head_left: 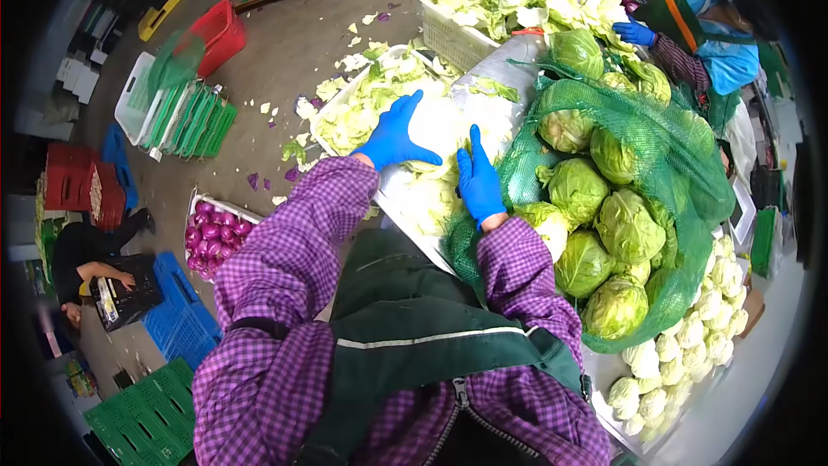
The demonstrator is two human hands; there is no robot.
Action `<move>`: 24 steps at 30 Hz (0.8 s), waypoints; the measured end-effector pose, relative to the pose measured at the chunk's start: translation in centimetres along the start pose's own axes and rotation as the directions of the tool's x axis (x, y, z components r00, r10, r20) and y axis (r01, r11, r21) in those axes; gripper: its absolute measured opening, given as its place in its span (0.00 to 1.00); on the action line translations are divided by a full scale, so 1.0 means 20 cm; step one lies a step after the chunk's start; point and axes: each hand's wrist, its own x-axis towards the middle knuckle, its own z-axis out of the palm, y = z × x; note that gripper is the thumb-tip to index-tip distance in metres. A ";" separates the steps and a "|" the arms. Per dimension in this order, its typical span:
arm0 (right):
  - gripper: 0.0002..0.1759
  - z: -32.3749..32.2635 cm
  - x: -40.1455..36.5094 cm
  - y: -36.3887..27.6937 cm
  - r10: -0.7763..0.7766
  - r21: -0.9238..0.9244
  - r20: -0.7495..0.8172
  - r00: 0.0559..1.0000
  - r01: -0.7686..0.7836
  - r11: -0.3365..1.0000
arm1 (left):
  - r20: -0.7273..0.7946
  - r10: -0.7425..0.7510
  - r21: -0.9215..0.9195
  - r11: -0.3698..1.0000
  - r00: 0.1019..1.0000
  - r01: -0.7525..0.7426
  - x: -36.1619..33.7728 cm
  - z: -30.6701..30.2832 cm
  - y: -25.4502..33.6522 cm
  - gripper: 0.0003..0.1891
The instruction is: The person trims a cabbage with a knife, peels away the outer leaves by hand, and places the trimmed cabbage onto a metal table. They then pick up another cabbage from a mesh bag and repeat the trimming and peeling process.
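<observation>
Near the upper centre, your left hand [399, 135] is spread wide, thumb out; your right hand [477, 179] has its fingers extended. Pale leaves [436, 127] lie between them, though contact is unclear. Right of centre, your green net [681, 142] surrounds whole cabbages [632, 225].

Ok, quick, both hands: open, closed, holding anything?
Left blue-gloved hand: open, fingers spread, by pale green cabbage leaves; contact can't be told.
Right blue-gloved hand: open, fingers extended, near the green mesh sack; no grip visible.
</observation>
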 end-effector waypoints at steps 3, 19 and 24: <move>0.36 0.01 -0.04 -0.11 0.049 -0.068 -0.025 0.998 -0.051 0.996 | 0.016 -0.145 0.060 0.988 0.989 0.144 0.00 0.05 0.11 0.64; 0.37 0.00 0.00 -0.09 -0.004 -0.308 0.050 0.999 0.019 0.951 | -0.257 -0.047 0.140 0.987 0.965 0.085 -0.09 0.15 0.09 0.60; 0.33 0.03 0.12 -0.07 -0.003 -0.413 -0.081 0.997 -0.031 0.910 | -0.318 -0.131 0.146 0.972 0.939 0.185 -0.07 0.21 0.17 0.58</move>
